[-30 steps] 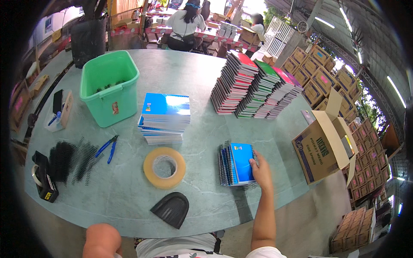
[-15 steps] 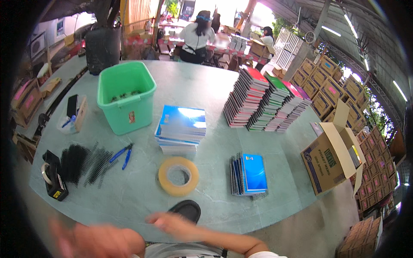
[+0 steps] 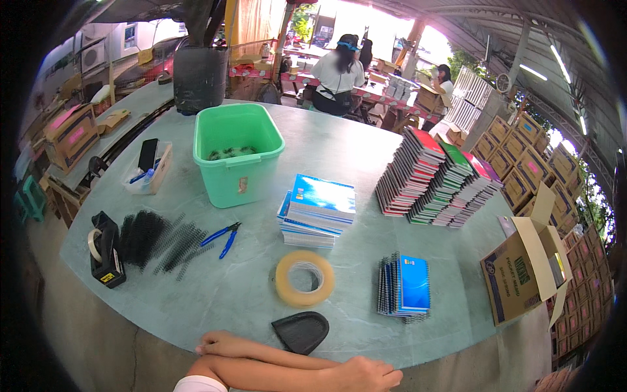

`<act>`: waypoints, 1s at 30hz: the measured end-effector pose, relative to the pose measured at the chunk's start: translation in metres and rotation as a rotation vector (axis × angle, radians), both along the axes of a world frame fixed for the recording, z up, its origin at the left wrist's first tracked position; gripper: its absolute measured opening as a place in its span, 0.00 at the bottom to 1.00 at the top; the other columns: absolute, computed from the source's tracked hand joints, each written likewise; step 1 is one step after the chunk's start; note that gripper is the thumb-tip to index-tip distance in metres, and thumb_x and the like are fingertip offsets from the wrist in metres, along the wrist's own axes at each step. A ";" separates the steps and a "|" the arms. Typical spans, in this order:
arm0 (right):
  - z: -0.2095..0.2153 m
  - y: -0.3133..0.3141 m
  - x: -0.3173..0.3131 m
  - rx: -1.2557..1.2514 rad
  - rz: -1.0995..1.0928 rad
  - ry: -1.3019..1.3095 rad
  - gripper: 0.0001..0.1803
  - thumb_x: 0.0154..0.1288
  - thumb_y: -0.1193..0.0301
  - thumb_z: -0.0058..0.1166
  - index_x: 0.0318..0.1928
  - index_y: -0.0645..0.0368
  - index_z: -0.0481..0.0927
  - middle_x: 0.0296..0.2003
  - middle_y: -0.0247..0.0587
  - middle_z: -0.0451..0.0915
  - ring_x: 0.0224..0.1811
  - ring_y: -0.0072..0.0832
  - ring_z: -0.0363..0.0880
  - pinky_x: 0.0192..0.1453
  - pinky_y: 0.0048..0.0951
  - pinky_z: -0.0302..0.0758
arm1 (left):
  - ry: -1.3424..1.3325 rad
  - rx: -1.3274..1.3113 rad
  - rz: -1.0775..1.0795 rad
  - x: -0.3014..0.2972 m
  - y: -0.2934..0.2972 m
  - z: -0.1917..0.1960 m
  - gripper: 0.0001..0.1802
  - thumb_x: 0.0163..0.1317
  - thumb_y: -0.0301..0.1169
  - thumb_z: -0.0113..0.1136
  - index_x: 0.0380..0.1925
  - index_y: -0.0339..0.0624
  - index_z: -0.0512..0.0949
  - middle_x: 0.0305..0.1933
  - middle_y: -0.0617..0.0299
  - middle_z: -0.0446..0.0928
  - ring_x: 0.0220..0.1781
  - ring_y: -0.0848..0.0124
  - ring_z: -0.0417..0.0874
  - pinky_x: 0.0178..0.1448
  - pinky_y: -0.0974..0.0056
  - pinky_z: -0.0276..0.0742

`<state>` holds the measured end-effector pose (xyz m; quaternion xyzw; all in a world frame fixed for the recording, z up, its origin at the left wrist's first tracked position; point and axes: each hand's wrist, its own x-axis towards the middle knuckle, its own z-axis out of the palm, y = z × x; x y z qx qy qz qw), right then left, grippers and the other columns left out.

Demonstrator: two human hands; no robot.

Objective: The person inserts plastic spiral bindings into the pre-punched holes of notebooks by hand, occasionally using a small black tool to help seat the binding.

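Note:
My forearms lie crossed at the near table edge, the left one in front of the right. My left hand (image 3: 367, 375) has ended up on the right side, its fingers curled in and nothing visible in them. My right hand (image 3: 221, 342) rests on the left, fingers bent and partly hidden behind my left forearm. Just beyond the arms is a flat black piece with a rounded end (image 3: 302, 333). A roll of clear tape (image 3: 285, 287) lies farther in. Blue spiral notebooks (image 3: 414, 284) are piled to the right, and a stack of blue-covered booklets (image 3: 320, 202) stands behind the tape.
A green bin (image 3: 238, 173) holds dark coils. To the left are a tape dispenser (image 3: 106, 251), black spiral wires (image 3: 147, 238), blue cutters (image 3: 225, 238) and a small tray (image 3: 157, 176). Tall notebook stacks (image 3: 411, 173) and an opened carton (image 3: 516, 274) stand right. People (image 3: 336, 81) work behind.
My hands, blurred and apart before, have come together into crossed forearms at the table edge. The view has swung left, so the table things appear farther right.

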<state>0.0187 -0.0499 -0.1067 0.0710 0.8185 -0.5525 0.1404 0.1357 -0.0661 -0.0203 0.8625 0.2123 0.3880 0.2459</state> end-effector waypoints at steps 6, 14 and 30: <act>-0.016 -0.012 -0.010 -0.132 -0.066 0.099 0.29 0.63 0.46 0.47 0.34 0.66 0.74 0.32 0.50 0.76 0.36 0.33 0.72 0.40 0.35 0.69 | 0.189 0.067 0.021 -0.007 -0.001 -0.009 0.09 0.53 0.33 0.53 0.25 0.39 0.69 0.21 0.54 0.72 0.22 0.57 0.77 0.23 0.55 0.72; -0.020 -0.013 -0.006 -0.065 -0.108 0.068 0.28 0.59 0.46 0.53 0.28 0.62 0.73 0.23 0.42 0.74 0.27 0.26 0.69 0.31 0.30 0.67 | 0.146 0.063 -0.048 -0.005 -0.003 -0.021 0.09 0.52 0.33 0.52 0.28 0.39 0.70 0.24 0.54 0.74 0.26 0.57 0.78 0.28 0.55 0.75; -0.023 -0.017 -0.002 -0.191 -0.155 0.201 0.25 0.59 0.50 0.56 0.21 0.59 0.69 0.20 0.35 0.69 0.25 0.24 0.64 0.28 0.29 0.63 | 0.134 -0.008 -0.089 0.002 -0.004 -0.037 0.09 0.54 0.33 0.50 0.33 0.40 0.71 0.30 0.53 0.75 0.33 0.57 0.79 0.35 0.57 0.76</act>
